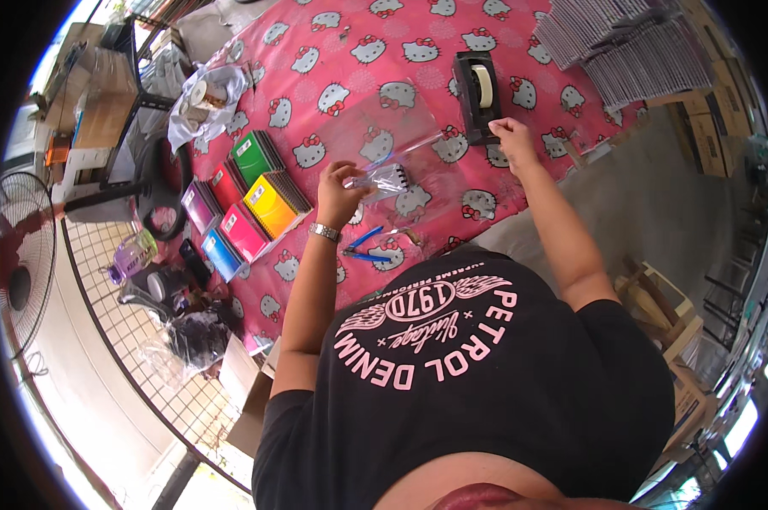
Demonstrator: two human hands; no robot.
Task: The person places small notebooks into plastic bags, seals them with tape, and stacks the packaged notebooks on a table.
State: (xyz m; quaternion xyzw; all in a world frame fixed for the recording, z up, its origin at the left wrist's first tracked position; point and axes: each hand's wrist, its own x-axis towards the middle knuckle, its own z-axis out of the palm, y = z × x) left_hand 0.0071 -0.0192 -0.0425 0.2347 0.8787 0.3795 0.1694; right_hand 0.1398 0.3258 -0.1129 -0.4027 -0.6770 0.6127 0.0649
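My left hand is closed on the edge of a small clear plastic bag. Through the film a spiral-bound pad shows, its dark coil at the right side. Farther right, my right hand has its thumb and fingertips pinched at the near end of a black tape dispenser. Whatever lies between those fingertips is too small to make out. A roll of pale tape sits in the dispenser. Under the bag lies a larger sheet of clear plastic. Blue-handled pliers or cutters rest just below my left hand.
Stacks of coloured spiral notebooks stand left of my left hand. At the far right are piles of spiral-bound books. A pink patterned cloth covers the table. Left of it are a fan and a purple bottle.
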